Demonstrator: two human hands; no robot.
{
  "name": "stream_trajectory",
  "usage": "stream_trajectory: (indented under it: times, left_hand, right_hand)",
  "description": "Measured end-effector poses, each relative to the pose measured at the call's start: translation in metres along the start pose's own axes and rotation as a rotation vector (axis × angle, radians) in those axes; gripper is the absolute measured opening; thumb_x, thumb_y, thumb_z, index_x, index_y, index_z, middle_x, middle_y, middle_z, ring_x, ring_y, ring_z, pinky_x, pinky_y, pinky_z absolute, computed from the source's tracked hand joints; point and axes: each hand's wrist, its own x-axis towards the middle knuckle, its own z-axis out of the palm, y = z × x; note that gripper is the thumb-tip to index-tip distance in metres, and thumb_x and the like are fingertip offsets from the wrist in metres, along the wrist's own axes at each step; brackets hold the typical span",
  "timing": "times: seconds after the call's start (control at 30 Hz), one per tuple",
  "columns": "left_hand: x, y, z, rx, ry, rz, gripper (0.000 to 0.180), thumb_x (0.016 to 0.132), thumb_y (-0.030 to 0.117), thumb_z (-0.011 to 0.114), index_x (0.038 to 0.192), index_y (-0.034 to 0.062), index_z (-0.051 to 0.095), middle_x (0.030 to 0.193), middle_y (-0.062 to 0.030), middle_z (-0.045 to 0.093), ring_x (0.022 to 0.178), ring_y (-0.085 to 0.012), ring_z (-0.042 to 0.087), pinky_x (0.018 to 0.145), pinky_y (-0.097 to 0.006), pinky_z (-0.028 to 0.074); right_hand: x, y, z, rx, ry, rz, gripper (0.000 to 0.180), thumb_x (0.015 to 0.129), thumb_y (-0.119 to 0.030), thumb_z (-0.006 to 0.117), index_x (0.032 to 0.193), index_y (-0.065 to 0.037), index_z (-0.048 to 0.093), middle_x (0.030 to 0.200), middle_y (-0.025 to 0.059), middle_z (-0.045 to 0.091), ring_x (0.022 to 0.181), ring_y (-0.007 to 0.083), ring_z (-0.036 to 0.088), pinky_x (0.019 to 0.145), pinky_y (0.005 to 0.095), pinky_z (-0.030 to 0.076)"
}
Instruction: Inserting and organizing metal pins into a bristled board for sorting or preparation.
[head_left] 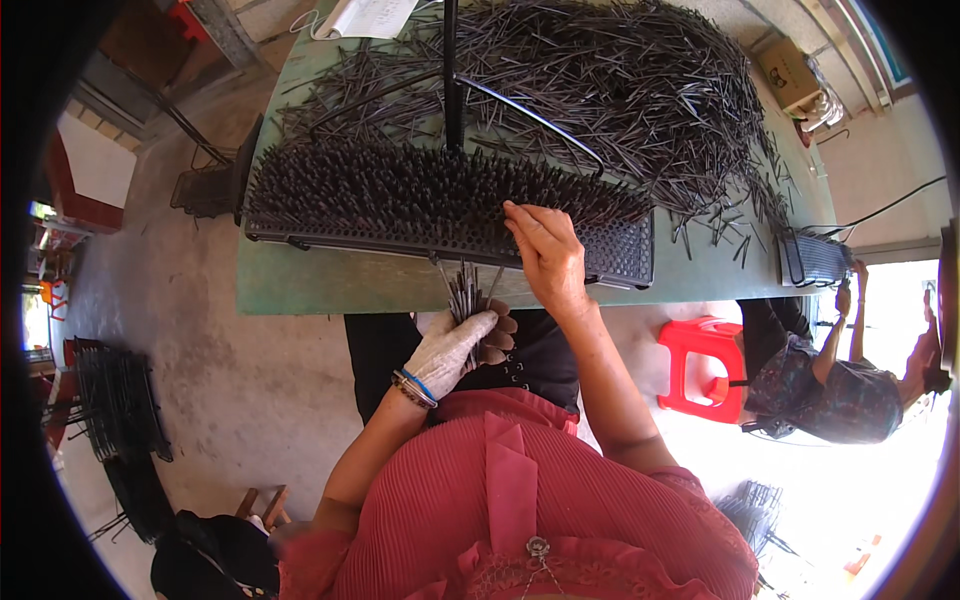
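My left hand [455, 345], in a pale work glove with brown fingers, is closed around a bundle of thin dark sticks [466, 297] just in front of the table edge. Above it on the table lies a long black perforated rack [622, 255], its holes mostly filled with upright dark sticks [380, 195]. Bare holes show along its front edge and right end. My bare right hand [548, 258] is over the front part of the rack, thumb and fingers pinched together among the upright sticks. Whatever lies between those fingertips is too small to make out.
A large heap of loose dark sticks [640, 90] covers the back of the green table [340, 282]. A black upright post [453, 100] rises behind the rack. At right, another person [830, 390] works at a second rack [818, 258], near a red stool [703, 368].
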Motion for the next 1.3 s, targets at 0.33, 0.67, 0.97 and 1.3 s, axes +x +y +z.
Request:
stream_trajectory:
  times: [0.33, 0.67, 0.97, 1.3]
  left_hand:
    - [0.0, 0.0, -0.001, -0.054, -0.042, 0.044, 0.029, 0.1, 0.018, 0.053, 0.122, -0.0007, 0.054, 0.105, -0.0129, 0.067, 0.086, -0.0185, 0.068, 0.072, -0.03, 0.058]
    - [-0.002, 0.002, -0.005, -0.052, -0.051, -0.031, 0.025, 0.1, 0.023, 0.053, 0.119, 0.0072, 0.058, 0.097, -0.0045, 0.067, 0.076, -0.0099, 0.063, 0.062, -0.023, 0.053]
    - [-0.002, 0.004, -0.008, 0.008, -0.018, -0.007, 0.021, 0.096, 0.019, 0.059, 0.113, 0.0076, 0.061, 0.089, -0.0002, 0.066, 0.067, -0.0031, 0.057, 0.056, -0.018, 0.047]
    - [-0.011, 0.014, -0.004, 0.017, -0.147, 0.098, 0.019, 0.098, 0.017, 0.053, 0.111, 0.0043, 0.06, 0.095, -0.0047, 0.064, 0.072, -0.0061, 0.056, 0.059, -0.021, 0.048]
  right_hand:
    - [-0.001, -0.001, -0.005, -0.189, 0.016, 0.02, 0.027, 0.083, -0.004, 0.068, 0.11, -0.005, 0.069, 0.096, 0.0065, 0.06, 0.084, 0.0245, 0.056, 0.08, 0.0379, 0.042]
    - [0.005, -0.004, -0.008, -0.178, -0.067, -0.081, 0.028, 0.082, -0.003, 0.069, 0.11, -0.005, 0.069, 0.095, 0.0067, 0.06, 0.084, 0.0251, 0.056, 0.079, 0.0366, 0.042]
    - [0.001, -0.003, -0.008, -0.196, -0.102, -0.061, 0.029, 0.082, -0.005, 0.068, 0.112, -0.005, 0.068, 0.097, 0.0068, 0.06, 0.087, 0.0238, 0.056, 0.08, 0.0373, 0.041]
    - [-0.013, -0.035, -0.025, 0.484, -0.396, 0.507, 0.024, 0.089, -0.017, 0.072, 0.101, 0.003, 0.071, 0.086, 0.0101, 0.067, 0.072, 0.0123, 0.061, 0.061, 0.0269, 0.047]
